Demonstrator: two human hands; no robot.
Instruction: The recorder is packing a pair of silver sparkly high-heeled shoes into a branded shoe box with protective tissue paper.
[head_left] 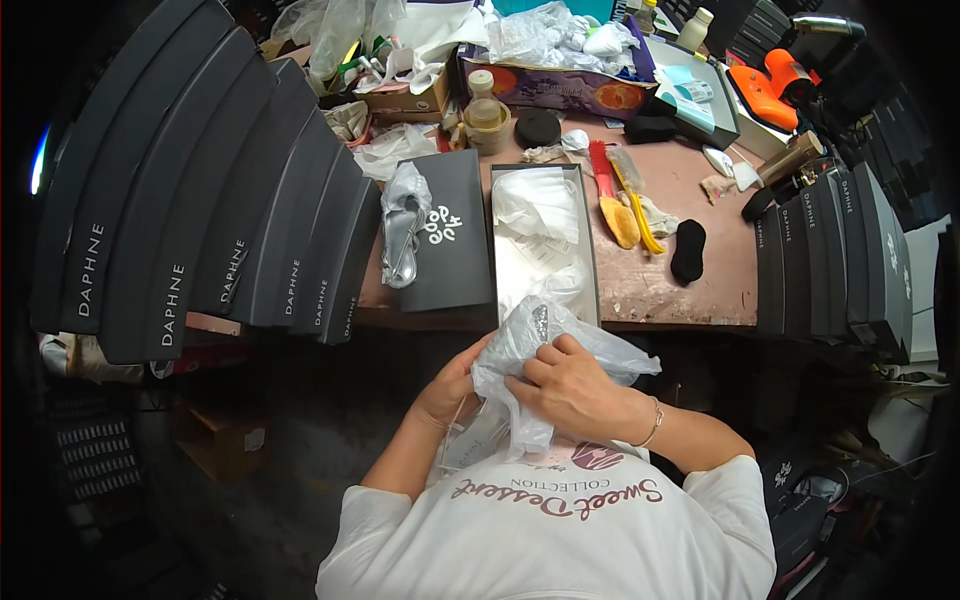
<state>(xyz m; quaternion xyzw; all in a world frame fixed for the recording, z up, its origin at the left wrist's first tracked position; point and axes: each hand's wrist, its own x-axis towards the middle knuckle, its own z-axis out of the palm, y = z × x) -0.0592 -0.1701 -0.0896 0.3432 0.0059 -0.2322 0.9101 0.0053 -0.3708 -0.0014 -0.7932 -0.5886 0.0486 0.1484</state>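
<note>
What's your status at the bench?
Left hand, right hand both on bag. Open box beyond, paper inside. Wrapped item left of box, brush right.

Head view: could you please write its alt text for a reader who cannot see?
A person's left hand and right hand hold a translucent plastic bundle by an open box with white paper. A silvery wrapped item lies over the left edge of a dark lid; dark boxes stand at both sides.

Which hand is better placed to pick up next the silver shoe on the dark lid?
Probably the left hand: it is nearer to the shoe, which lies on the left side of the lid. The right hand is farther off. Both hold the plastic.
</note>
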